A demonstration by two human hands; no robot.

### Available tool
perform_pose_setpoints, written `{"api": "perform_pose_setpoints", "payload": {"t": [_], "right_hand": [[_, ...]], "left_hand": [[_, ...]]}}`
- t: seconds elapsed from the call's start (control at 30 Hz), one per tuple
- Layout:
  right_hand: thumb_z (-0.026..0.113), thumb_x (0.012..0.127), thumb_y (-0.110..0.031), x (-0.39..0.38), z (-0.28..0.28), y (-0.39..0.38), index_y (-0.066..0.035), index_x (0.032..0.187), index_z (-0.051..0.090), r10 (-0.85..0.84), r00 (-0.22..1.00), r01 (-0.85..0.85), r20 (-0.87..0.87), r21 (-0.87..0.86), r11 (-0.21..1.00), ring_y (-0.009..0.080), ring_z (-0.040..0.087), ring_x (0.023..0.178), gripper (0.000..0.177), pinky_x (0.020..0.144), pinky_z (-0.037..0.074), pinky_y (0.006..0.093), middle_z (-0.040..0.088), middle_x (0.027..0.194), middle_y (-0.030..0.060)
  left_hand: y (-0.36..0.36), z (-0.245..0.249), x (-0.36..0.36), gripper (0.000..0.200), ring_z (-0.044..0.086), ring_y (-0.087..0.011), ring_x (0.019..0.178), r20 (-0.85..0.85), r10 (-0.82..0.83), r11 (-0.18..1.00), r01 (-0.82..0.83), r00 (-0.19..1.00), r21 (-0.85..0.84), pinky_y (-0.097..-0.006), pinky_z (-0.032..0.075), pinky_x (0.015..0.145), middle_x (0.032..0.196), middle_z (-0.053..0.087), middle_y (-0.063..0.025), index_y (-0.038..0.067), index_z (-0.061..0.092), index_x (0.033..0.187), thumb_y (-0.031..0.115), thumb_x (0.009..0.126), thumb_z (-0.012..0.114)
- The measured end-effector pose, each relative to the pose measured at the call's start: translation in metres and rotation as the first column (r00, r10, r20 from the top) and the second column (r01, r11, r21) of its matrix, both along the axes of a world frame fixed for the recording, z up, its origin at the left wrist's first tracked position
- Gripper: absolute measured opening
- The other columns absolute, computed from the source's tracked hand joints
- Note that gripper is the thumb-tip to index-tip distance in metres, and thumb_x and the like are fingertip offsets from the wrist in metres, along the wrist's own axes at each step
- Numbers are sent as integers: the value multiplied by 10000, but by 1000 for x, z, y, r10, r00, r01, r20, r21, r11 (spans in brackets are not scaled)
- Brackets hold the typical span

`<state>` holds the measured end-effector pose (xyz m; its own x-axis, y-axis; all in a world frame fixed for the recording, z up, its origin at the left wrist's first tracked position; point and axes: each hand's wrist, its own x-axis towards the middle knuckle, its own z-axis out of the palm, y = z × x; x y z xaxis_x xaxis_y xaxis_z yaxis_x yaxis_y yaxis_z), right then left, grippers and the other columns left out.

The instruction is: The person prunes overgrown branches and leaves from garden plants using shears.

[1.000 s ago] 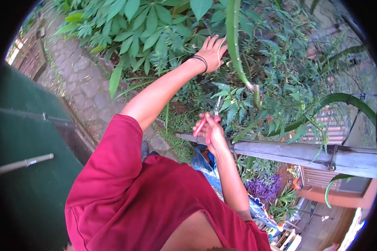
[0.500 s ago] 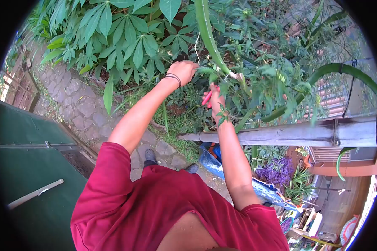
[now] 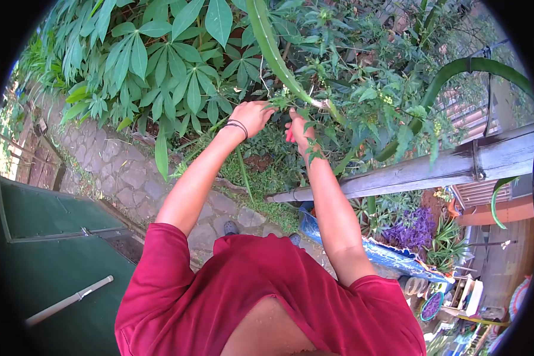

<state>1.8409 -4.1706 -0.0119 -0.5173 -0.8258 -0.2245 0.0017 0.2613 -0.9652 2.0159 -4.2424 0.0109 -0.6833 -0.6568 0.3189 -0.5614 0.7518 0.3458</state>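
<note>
My left hand (image 3: 252,118), with dark bands at the wrist, is closed, its fingertips pinching at a green leafy stem (image 3: 286,104). Just right of it, my right hand (image 3: 302,133) is wrapped round red-handled shears (image 3: 289,133); leaves and fingers hide the blades. A long, ridged green cactus stem (image 3: 273,50) arches down from above and ends in a pale brownish section just above my right hand. Leafy vines surround both hands.
A bamboo pole (image 3: 409,172) crosses beneath the foliage to the right. Broad-leaved plants (image 3: 178,65) grow at upper left. Below lie a stone path (image 3: 124,172), a green metal panel (image 3: 59,261), a blue planter (image 3: 374,252) and purple plants (image 3: 412,228).
The view has shifted slightly. My right hand has turned and moved a little closer to my left, so less of the red handles shows. My left hand keeps its pinch.
</note>
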Motion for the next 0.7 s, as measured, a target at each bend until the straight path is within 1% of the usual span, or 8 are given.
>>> {"api": "perform_pose_setpoints", "payload": {"t": [0.07,0.13,0.2,0.3,0.37,0.47,0.6,0.7], "right_hand": [[560,946,-409,-1,-5,-3,-58,1013,562,-31,999,30,32,12,999,144,567,583,357,503,437,310,593,722,47],[575,940,-394,-5,-8,-5,-51,950,572,-60,980,78,-192,89,993,139,561,588,344,505,439,311,586,729,59],[597,886,-325,-9,-24,-4,-18,941,642,-137,974,153,-180,81,985,247,638,673,315,576,460,392,664,787,124],[583,901,-343,-16,-44,21,-33,944,640,-144,863,62,-484,-181,982,260,634,718,318,622,460,379,671,801,120],[574,904,-466,-45,-139,12,-58,922,625,63,952,57,301,-372,926,254,597,793,412,689,455,378,659,856,118],[540,916,-544,22,-113,58,-66,898,610,35,965,-69,-262,-123,990,215,590,810,483,699,458,317,643,848,110],[520,922,-571,65,-77,137,-41,912,589,400,901,-432,170,441,786,251,590,761,535,709,472,408,632,786,113],[552,903,-576,67,-95,184,-56,897,550,582,793,-601,179,382,702,189,568,598,520,578,461,337,568,678,53]], "left_hand": [[1,-1,1,239,651,-309,900,-33,-5,1000,5,999,1,-429,520,804,989,688,-79,169,650,1113,263,960,491],[-3,-6,0,241,654,-317,881,-71,-35,999,34,997,-15,-438,521,798,977,687,-88,172,649,1114,268,963,487],[-8,-12,-1,245,656,-327,879,11,1,999,-1,1000,44,-448,521,806,996,687,-99,175,655,1109,284,957,497],[-4,-8,14,248,652,-347,908,17,-22,994,20,1000,107,-452,526,819,1011,692,-112,182,679,1101,271,943,510],[-7,-27,28,246,652,-348,918,-42,-8,985,15,999,169,-451,526,824,1024,692,-107,173,688,1082,267,942,509],[10,-59,57,234,647,-358,926,-21,43,951,-34,999,309,-451,517,816,1001,690,-137,154,689,1073,260,937,531],[66,-167,108,254,650,-362,945,92,76,830,-114,993,546,-457,513,844,1006,688,-152,169,694,1087,284,932,530],[128,-273,167,249,657,-377,902,201,94,563,-219,975,797,-445,515,798,912,693,-175,119,706,984,294,925,539]]}}
